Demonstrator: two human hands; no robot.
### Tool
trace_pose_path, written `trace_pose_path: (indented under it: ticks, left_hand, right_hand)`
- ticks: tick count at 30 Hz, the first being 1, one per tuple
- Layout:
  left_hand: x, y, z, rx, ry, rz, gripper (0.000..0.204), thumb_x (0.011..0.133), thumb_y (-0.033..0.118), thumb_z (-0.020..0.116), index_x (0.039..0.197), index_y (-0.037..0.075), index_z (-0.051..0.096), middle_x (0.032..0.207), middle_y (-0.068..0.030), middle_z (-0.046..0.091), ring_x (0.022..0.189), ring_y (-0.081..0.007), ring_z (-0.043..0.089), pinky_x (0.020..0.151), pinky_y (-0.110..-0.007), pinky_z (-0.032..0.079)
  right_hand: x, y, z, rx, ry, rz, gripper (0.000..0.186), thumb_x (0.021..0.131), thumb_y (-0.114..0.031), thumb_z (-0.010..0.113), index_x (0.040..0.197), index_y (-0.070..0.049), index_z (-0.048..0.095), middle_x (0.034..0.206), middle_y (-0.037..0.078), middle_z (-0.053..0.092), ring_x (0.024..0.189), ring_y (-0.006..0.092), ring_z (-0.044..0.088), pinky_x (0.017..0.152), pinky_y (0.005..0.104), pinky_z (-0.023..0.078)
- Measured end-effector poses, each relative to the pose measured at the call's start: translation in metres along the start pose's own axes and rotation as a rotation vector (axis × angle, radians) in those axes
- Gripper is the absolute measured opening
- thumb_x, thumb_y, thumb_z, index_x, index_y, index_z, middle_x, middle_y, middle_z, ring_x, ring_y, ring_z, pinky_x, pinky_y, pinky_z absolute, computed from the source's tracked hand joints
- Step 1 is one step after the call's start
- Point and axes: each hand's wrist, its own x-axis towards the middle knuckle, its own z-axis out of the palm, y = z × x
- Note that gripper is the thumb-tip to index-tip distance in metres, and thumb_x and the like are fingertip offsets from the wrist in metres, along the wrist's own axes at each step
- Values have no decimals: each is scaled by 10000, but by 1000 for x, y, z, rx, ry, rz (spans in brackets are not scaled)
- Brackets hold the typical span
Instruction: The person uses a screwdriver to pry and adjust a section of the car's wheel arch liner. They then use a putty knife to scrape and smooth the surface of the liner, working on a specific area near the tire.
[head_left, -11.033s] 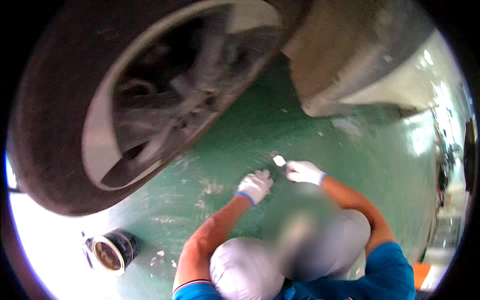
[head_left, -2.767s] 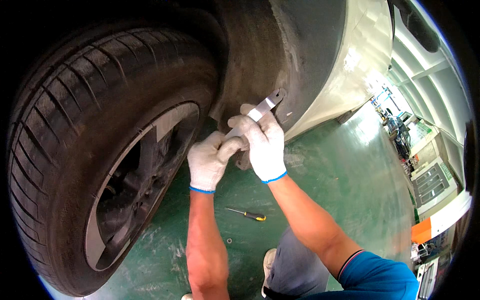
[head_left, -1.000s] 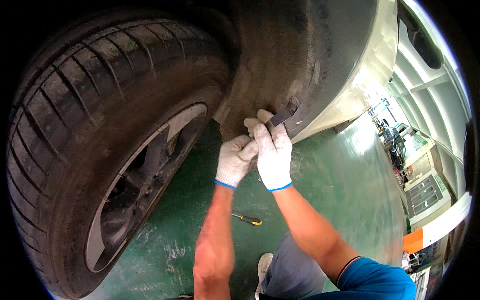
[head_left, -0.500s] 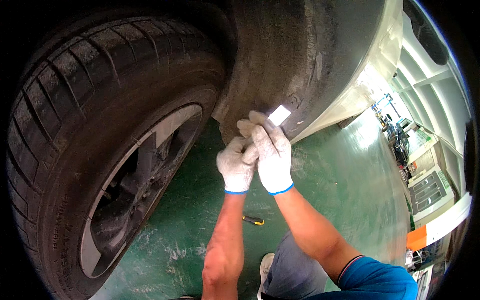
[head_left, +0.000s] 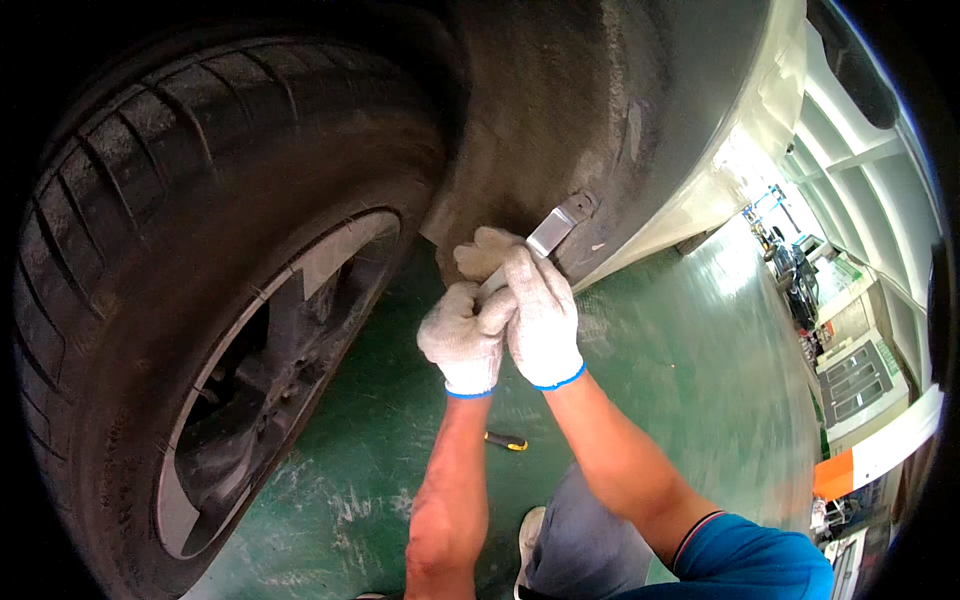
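Observation:
A flat, shiny metal pry tool (head_left: 550,231) reaches up from my hands to the dark panel (head_left: 540,110) behind the wheel. Its far end lies against a small fastener (head_left: 582,204) near the panel's lower edge; whether it is hooked under it, I cannot tell. Both hands wear white knit gloves with blue cuffs. My right hand (head_left: 543,325) is closed round the tool's middle, fingers along it. Lower down and to the left, my left hand (head_left: 462,340) grips the tool's near end, mostly hidden by the fingers. The two hands touch.
A large tyre (head_left: 110,330) on a spoked wheel (head_left: 270,390) fills the left side, close to my left arm. On the green floor (head_left: 690,400) below my hands lies a yellow-and-black tool handle (head_left: 507,441). An orange-and-white bar (head_left: 860,460) stands at the right.
My hands have shifted slightly left, the left one most, tilting the tool. Its bright glare has faded, and its far end now shows against the fastener.

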Motion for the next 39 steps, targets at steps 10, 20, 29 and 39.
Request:
trace_pose_path:
  ticks: [10,20,29,39]
  left_hand:
    - [24,-35,12,-748,-601,-263,363,893,360,819,937,17,707,851,13,682,724,-70,579,626,-251,488]
    - [36,28,-39,-485,-591,-270,225,968,172,684,1109,-4,679,927,-24,672,847,-124,606,777,-281,507]
    - [45,92,-34,-61,-514,119,318,975,199,637,1234,15,643,1023,-180,699,971,-261,680,899,-363,523]
    - [38,101,-4,-223,-166,439,442,932,88,641,1372,48,626,1276,-200,645,1178,-355,644,1024,-401,498]
  right_hand:
    - [-3,17,-4,-483,126,-321,524,1014,-168,619,1466,51,469,1291,181,678,1192,234,636,1053,357,478]
    - [-33,46,-21,76,-115,60,764,924,-232,750,1530,38,369,1442,160,536,1301,264,543,1111,372,430]
    - [-17,80,-5,96,-332,209,553,976,-159,676,1459,14,471,1412,102,559,1276,216,538,1101,350,435]
    - [-2,90,-4,9,-300,89,478,991,-139,640,1423,4,492,1337,117,591,1224,226,563,1082,360,450]
